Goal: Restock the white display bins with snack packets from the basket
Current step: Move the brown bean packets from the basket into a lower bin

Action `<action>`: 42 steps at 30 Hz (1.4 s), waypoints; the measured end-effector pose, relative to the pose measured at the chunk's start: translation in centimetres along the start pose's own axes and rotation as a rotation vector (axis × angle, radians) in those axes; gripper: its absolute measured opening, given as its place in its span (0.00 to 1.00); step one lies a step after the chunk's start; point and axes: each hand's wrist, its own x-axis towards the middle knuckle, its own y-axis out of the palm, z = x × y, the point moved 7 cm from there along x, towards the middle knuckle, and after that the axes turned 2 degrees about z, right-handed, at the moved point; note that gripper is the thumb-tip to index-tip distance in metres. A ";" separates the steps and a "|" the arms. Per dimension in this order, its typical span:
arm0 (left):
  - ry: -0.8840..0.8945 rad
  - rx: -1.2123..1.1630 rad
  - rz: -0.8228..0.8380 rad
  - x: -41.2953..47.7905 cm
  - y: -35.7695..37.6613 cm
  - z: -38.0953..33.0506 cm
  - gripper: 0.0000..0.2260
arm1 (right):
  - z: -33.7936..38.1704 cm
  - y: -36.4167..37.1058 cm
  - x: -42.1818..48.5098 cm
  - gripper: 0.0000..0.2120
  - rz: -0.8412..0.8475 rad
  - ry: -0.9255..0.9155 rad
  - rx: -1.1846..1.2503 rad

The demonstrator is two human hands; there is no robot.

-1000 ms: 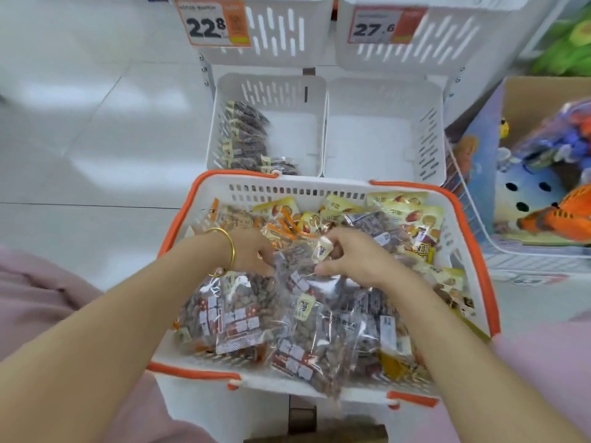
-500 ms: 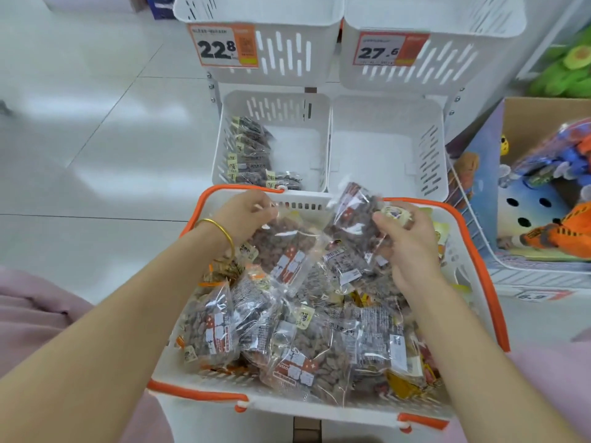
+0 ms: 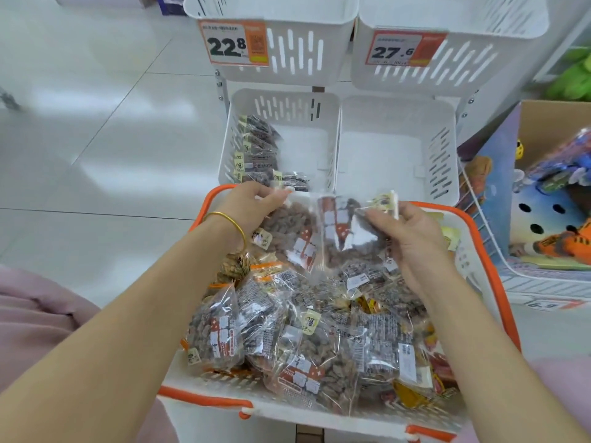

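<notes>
Pinching packets (image 3: 297,230): left hand (image 3: 252,203), right hand (image 3: 412,238).

left hand (image 3: 252,206) lifted clear of the pile (image 3: 319,334) with packet (image 3: 292,233), right hand (image 3: 412,238) likewise with second packet (image 3: 351,231)

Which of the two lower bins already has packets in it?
The lower left bin: packets stand along its left wall. The lower right bin shows only bare floor.
</notes>
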 end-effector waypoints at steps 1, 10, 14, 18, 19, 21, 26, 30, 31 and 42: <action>0.008 0.017 0.050 -0.1 0.1 -0.4 0.15 | 0.2 0.5 0.0 0.12 0.045 -0.017 -0.081; -0.015 -0.145 0.400 -1.1 1.6 -2.5 0.26 | -0.6 2.5 -0.1 0.12 0.354 0.015 -0.181; -0.094 -0.908 0.576 -2.2 2.6 -3.5 0.21 | -1.0 1.8 0.0 0.07 0.227 0.051 0.015; -0.015 -0.920 0.668 -3.6 4.1 -4.3 0.16 | -0.8 2.3 0.0 0.10 0.202 0.026 0.021; -0.012 -0.881 0.651 -3.6 4.4 -4.2 0.15 | -0.8 2.3 0.0 0.10 0.189 0.008 -0.037; -0.037 -0.800 0.564 -3.5 3.8 -4.0 0.13 | -0.2 2.1 0.1 0.08 0.148 -0.075 -0.242; 0.030 -0.390 0.547 -3.9 3.8 -4.1 0.17 | 3.0 3.4 -0.1 0.11 0.193 -0.380 -0.704; 0.191 -0.059 0.530 -3.0 4.8 -3.7 0.27 | 3.6 4.8 0.8 0.17 0.236 -0.374 -0.712; 0.195 -0.025 0.500 -2.2 4.7 -3.1 0.30 | 3.3 4.6 1.5 0.21 0.259 -0.302 -0.698; 0.342 0.041 -0.079 11.7 -2.8 -3.3 0.26 | 8.6 8.9 15.0 0.23 0.152 -0.413 -1.120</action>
